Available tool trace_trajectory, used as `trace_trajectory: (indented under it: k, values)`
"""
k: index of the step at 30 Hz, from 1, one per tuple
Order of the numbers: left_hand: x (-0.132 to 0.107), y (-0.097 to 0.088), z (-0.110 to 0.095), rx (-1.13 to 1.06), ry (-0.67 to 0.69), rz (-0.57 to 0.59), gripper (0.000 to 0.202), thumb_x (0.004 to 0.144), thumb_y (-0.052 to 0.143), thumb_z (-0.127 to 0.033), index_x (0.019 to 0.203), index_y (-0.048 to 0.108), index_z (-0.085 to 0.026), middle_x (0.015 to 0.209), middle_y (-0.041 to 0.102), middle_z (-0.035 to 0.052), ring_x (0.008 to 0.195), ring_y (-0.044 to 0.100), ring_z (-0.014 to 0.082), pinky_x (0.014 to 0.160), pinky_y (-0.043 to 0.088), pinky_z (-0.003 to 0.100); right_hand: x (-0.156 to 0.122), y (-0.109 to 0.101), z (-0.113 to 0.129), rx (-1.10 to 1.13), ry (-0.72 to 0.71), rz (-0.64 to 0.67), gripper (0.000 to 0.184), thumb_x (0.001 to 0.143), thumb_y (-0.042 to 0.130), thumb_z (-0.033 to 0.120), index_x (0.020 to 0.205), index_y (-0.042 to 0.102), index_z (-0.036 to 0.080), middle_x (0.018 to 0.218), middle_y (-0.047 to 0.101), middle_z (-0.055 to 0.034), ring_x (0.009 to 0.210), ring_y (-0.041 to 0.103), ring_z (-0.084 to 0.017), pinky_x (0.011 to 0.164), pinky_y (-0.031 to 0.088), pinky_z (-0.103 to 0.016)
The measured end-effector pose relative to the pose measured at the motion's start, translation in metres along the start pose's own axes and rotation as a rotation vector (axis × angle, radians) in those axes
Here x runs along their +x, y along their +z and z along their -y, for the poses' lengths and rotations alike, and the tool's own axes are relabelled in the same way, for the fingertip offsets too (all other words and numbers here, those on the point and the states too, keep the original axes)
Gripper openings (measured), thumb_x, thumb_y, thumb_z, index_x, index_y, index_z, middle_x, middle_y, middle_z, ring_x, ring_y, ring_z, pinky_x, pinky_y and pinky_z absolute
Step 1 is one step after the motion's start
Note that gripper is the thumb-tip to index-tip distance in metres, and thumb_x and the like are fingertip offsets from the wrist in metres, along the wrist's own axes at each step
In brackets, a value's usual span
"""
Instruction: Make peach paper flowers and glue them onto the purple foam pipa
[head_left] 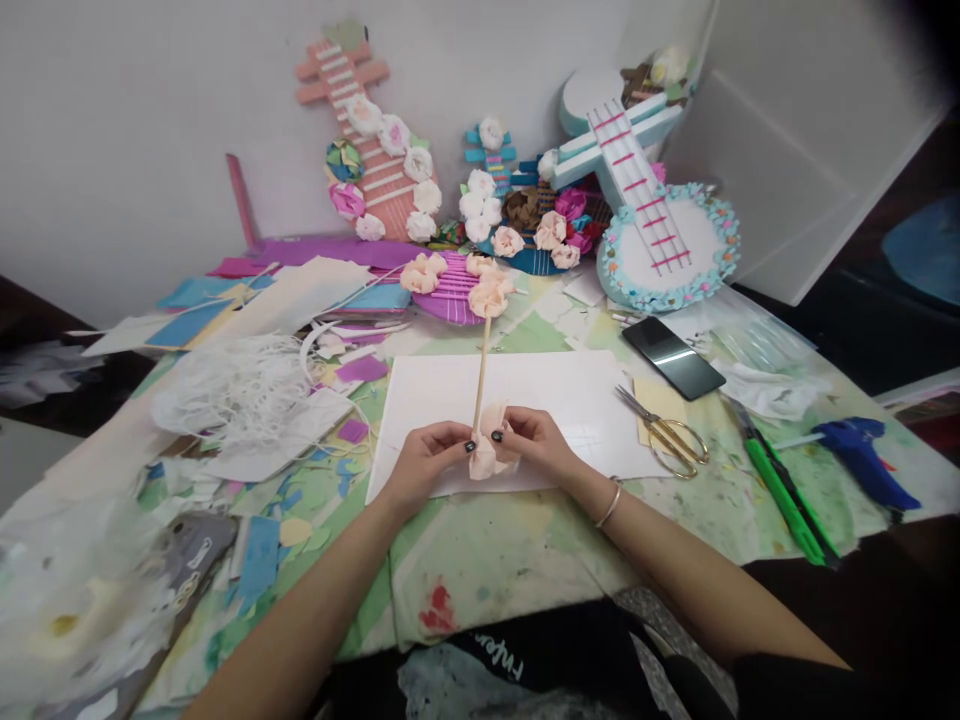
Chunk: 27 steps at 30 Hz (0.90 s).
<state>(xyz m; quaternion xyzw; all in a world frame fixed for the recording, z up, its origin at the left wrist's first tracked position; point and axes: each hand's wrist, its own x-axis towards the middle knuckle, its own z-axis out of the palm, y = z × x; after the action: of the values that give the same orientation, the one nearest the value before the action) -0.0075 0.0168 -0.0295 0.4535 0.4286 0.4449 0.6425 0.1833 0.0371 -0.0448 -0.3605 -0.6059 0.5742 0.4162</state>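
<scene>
Over the white sheet [427, 400], both of my hands work on a small peach paper flower [489, 462] with loose, curled petals. My left hand [431, 460] is closed, thumb and fingertips pinching the flower's left side by the lower end of a thin wooden stick [481, 375]. From there the stick points away, its far end by the peach flowers on a purple lute-shaped craft [448, 293]. My right hand [536, 445] is closed too, pinching the flower's right edge. The fingertips partly hide where stick and paper meet.
Gold-handled scissors [671, 440], a black phone [673, 357], a green utility knife [787, 495] and a blue glue gun [866, 460] lie at the right. Shredded white paper [240, 390] and scraps crowd the left. Decorated instrument-shaped crafts [626, 170] lean along the back wall.
</scene>
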Motion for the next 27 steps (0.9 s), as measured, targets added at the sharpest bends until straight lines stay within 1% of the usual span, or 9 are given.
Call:
trace_trajectory:
  k: [7, 12, 16, 19, 22, 27]
  values:
    - [0.0, 0.001, -0.003, 0.015, -0.032, 0.017, 0.018, 0.065, 0.078, -0.025, 0.078, 0.073, -0.014, 0.075, 0.072, 0.0028, 0.069, 0.062, 0.0124, 0.068, 0.047, 0.021, 0.001, 0.002, 0.007, 0.096, -0.001, -0.046, 0.026, 0.078, 0.065, 0.041, 0.075, 0.059, 0.016, 0.069, 0.056, 0.0005, 0.063, 0.051, -0.011, 0.06, 0.04, -0.024]
    - [-0.004, 0.005, -0.008, 0.073, -0.055, 0.064, 0.017, 0.066, 0.077, -0.025, 0.078, 0.073, -0.013, 0.074, 0.072, 0.0037, 0.068, 0.062, 0.0132, 0.067, 0.048, 0.022, 0.002, 0.002, 0.012, 0.132, -0.021, -0.081, 0.025, 0.077, 0.065, 0.04, 0.086, 0.064, 0.017, 0.076, 0.061, -0.0013, 0.067, 0.054, -0.013, 0.063, 0.042, -0.025]
    - [-0.005, 0.006, -0.009, 0.129, -0.058, 0.082, 0.018, 0.066, 0.077, -0.027, 0.076, 0.072, -0.013, 0.073, 0.072, 0.0037, 0.066, 0.061, 0.0132, 0.065, 0.047, 0.022, 0.003, 0.001, 0.014, 0.15, -0.02, -0.094, 0.025, 0.073, 0.069, 0.041, 0.079, 0.066, 0.017, 0.077, 0.063, -0.0029, 0.069, 0.055, -0.014, 0.065, 0.043, -0.027]
    - [-0.005, 0.007, -0.009, 0.168, -0.066, 0.103, 0.018, 0.067, 0.076, -0.027, 0.077, 0.072, -0.013, 0.072, 0.071, 0.0036, 0.065, 0.06, 0.0126, 0.063, 0.046, 0.022, 0.003, -0.001, 0.012, 0.183, -0.01, -0.119, 0.022, 0.071, 0.073, 0.038, 0.074, 0.066, 0.017, 0.075, 0.062, -0.002, 0.068, 0.054, -0.013, 0.065, 0.043, -0.026]
    - [-0.005, 0.007, -0.009, 0.202, -0.073, 0.125, 0.018, 0.067, 0.076, -0.027, 0.076, 0.072, -0.012, 0.072, 0.071, 0.0037, 0.065, 0.059, 0.0122, 0.063, 0.045, 0.021, 0.004, -0.002, 0.009, 0.204, 0.003, -0.115, 0.019, 0.071, 0.073, 0.035, 0.073, 0.066, 0.017, 0.072, 0.062, -0.0009, 0.065, 0.054, -0.012, 0.063, 0.042, -0.025]
    - [-0.002, 0.007, -0.011, 0.17, -0.113, 0.149, 0.019, 0.064, 0.078, -0.028, 0.072, 0.071, -0.012, 0.07, 0.069, 0.0038, 0.063, 0.058, 0.0125, 0.062, 0.044, 0.023, 0.005, -0.002, 0.007, 0.236, 0.025, -0.108, 0.016, 0.071, 0.074, 0.03, 0.072, 0.065, 0.016, 0.069, 0.06, 0.0006, 0.062, 0.052, -0.01, 0.061, 0.041, -0.023]
